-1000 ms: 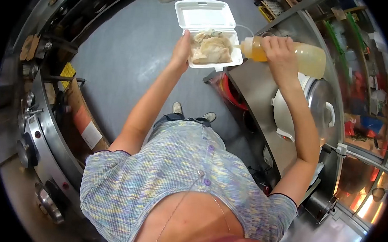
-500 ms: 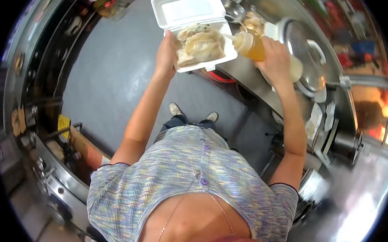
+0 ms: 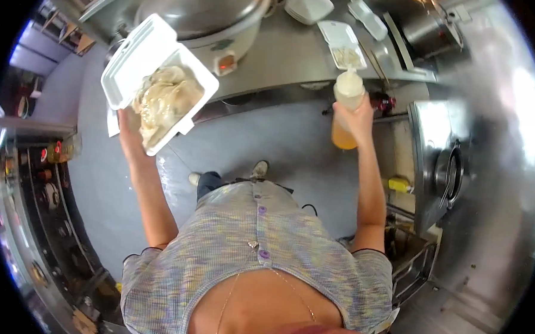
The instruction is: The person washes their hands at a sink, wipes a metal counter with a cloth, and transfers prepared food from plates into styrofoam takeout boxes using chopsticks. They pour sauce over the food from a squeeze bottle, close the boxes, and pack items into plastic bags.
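Observation:
My left hand is closed on the edge of an open white foam takeaway box, holding it up on the left. Glossy, pale folded rolls or dumplings lie inside it, and its lid is tipped back. My right hand is wrapped round a squeeze bottle with amber liquid in its lower part. The bottle's pale cap end points away from me, towards the counter. Bottle and box are well apart. My right fingers partly hide the bottle's middle.
Ahead runs a steel counter with a large lidded cooker on it. A stack of white foam trays, another open foam box and a metal pot stand further right. Shelves line the left side.
My body has turned right along the counter. The squeeze bottle has moved from over the food to the far right, going from tilted to cap-up. The box stays in my left hand.

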Demonstrator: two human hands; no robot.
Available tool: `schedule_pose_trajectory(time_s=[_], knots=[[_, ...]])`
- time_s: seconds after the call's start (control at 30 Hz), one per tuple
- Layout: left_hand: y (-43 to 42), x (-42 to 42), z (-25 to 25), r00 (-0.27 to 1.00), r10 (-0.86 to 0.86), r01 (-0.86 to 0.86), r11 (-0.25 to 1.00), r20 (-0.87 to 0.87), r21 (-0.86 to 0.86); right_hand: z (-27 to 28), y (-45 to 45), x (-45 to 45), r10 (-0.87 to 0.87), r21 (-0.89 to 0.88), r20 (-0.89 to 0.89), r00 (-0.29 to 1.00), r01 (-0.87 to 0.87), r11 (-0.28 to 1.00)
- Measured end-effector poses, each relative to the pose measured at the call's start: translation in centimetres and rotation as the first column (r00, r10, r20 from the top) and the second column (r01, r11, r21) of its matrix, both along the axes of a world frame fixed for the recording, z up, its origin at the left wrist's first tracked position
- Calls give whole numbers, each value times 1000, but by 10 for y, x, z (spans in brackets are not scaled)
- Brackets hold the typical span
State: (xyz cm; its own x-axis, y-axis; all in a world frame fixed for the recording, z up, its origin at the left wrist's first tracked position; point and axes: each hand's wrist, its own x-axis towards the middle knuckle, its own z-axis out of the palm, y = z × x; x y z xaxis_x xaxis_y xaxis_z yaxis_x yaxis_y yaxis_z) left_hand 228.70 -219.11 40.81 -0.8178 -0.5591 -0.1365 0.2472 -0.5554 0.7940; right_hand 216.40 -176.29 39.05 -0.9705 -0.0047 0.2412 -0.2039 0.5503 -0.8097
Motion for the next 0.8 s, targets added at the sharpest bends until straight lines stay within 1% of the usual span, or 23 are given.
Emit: schedule_pose_trajectory(time_s=[0.03,0.07,0.1,0.13,0.17,0.2,0.27,0.33,0.37,0.47,0.5,0.57,0.63,0.67,0.7,0.73,0.77,0.8], knots=[[7,14,0,1000,-7,7,1000,-2,-10,-5,27,5,-61,163,-9,998,61,985],[15,29,6,1000,14,-13,1000,21,-18,-8,54,7,-108,326,-37,993,114,938],[25,49,13,998,43,-43,999,45,-16,-13,81,6,-138,498,-30,990,134,856],[30,70,16,995,77,-76,997,63,-13,-20,105,4,-165,653,-35,986,148,743],[76,-44,21,990,71,-65,996,125,-53,-51,176,-111,-183,750,-41,982,151,644],[87,-47,24,979,125,-108,988,161,-110,-52,192,-127,-173,838,-99,980,176,516],[101,-47,34,947,232,-181,956,220,-229,-65,219,-160,-122,909,-138,983,175,378],[128,-54,52,881,393,-289,888,262,-358,-78,239,-191,-87,943,-141,986,161,291],[132,-57,52,878,409,-310,881,247,-359,-85,245,-208,-65,956,-146,987,158,246],[115,-67,52,875,434,-334,862,214,-380,-108,242,-249,105,959,-250,963,231,162],[109,-68,48,866,447,-342,857,226,-386,-115,239,-252,149,961,-245,958,220,165],[115,-85,49,894,418,-301,826,160,-477,-113,231,-274,245,966,-239,940,204,157],[126,-112,60,853,464,-357,853,238,-381,-119,240,-303,283,983,-183,941,167,80],[132,-120,64,866,448,-344,856,223,-385,-122,242,-314,300,986,-166,939,158,51],[138,-128,67,877,436,-336,857,202,-390,-108,243,-319,274,989,-143,951,146,13],[148,-132,72,886,423,-326,858,189,-396,-106,247,-319,323,981,-169,931,190,-36],[162,-137,77,878,444,-333,834,178,-440,-104,252,-321,374,967,-195,907,241,-80],[163,-144,77,856,476,-362,830,201,-424,-98,253,-326,420,948,-223,880,297,-118]])
